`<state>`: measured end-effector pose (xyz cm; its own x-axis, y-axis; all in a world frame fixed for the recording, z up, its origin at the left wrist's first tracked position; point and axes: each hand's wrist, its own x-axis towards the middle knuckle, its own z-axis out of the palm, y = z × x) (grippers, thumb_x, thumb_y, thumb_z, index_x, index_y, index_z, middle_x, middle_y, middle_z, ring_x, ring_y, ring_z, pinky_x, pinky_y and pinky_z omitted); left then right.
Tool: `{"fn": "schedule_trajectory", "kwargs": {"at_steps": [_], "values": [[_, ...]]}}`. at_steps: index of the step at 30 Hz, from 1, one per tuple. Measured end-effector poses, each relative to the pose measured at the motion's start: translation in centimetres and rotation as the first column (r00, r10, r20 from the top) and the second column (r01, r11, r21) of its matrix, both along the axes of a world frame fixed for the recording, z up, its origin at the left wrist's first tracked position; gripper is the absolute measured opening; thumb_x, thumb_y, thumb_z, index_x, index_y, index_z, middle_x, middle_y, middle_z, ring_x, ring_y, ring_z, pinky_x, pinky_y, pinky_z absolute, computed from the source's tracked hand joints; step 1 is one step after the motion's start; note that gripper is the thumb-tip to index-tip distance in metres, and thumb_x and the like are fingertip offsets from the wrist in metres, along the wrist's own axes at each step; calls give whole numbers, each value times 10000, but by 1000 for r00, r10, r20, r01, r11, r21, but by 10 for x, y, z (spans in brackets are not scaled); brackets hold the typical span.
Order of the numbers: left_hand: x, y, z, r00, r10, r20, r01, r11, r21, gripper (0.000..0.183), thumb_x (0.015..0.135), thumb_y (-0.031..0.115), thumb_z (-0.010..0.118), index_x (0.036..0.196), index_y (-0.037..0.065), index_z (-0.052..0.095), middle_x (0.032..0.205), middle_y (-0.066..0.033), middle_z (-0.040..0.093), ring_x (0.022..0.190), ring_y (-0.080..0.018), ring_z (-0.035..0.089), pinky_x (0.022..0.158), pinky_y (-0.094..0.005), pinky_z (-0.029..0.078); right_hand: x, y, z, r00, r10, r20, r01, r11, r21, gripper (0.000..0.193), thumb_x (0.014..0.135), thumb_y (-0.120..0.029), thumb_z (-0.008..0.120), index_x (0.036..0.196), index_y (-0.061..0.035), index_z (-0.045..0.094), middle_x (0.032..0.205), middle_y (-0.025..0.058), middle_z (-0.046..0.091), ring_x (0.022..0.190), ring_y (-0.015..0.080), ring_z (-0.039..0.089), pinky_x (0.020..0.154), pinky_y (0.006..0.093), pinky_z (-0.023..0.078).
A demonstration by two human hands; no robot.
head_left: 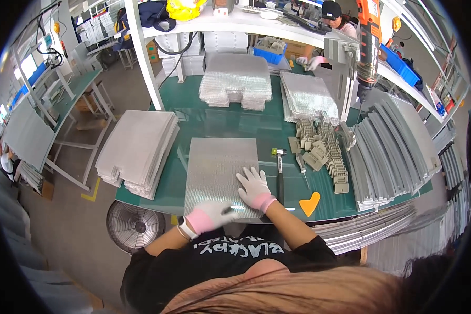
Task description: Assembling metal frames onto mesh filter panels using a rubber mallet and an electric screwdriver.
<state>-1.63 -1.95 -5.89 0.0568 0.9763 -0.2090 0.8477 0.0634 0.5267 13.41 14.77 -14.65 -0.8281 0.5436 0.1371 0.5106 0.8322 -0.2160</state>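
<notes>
A grey mesh sheet (220,167) lies flat on the green table in front of me. My right hand (255,189), in a white glove with a pink cuff, rests on its right side with fingers spread. Over the sheet's near edge is my left hand (210,215), gloved the same way and a little blurred. A gap shows between its thumb and fingers, and I see nothing held. To the right of the sheet lie a hammer (280,175) with a black handle, a thin-tipped tool (302,165) and an orange scraper (309,204).
Sheet stacks stand at left (136,146), at the back (235,78) and back right (309,97). Beige plastic parts (324,152) cover the table's right, beside leaning grey panels (392,152). A power screwdriver (368,47) hangs above. A floor fan (136,226) stands lower left. Another person works behind the shelf.
</notes>
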Motion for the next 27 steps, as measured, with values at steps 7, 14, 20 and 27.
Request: {"fn": "schedule_trajectory", "kwargs": {"at_steps": [7,14,20,27], "values": [[-73,52,-76,896,170,-409,-49,956,291,788,881,543,572,1452,25,405,1520,-231,345,1428,-394,275,1177,-565,141,-61,93,125,963,-33,-269,71,989,133,319,845,-262,595,1079,-49,640,1139,165,614,1123,360,530,958,467,419],[-76,81,-75,934,92,-345,43,930,365,759,869,534,590,1424,34,456,1497,-223,389,1412,-384,317,1166,-553,196,-123,227,191,789,-548,-276,565,825,-23,685,854,-503,650,1254,47,579,1271,248,576,1176,389,573,995,444,475],[-80,78,-77,935,112,-338,23,928,371,770,868,552,584,1423,33,459,1492,-219,395,1409,-375,322,1164,-557,202,-157,216,208,769,-625,-136,629,699,341,631,815,-438,721,1236,6,566,1069,206,677,1045,336,659,903,429,527],[-77,82,-76,939,99,-329,39,921,388,757,876,554,572,1419,38,464,1493,-213,390,1416,-370,308,1159,-568,206,-141,276,219,386,-345,-856,75,936,-344,589,837,-239,743,1311,29,518,1054,155,673,985,223,649,896,341,506]]}}
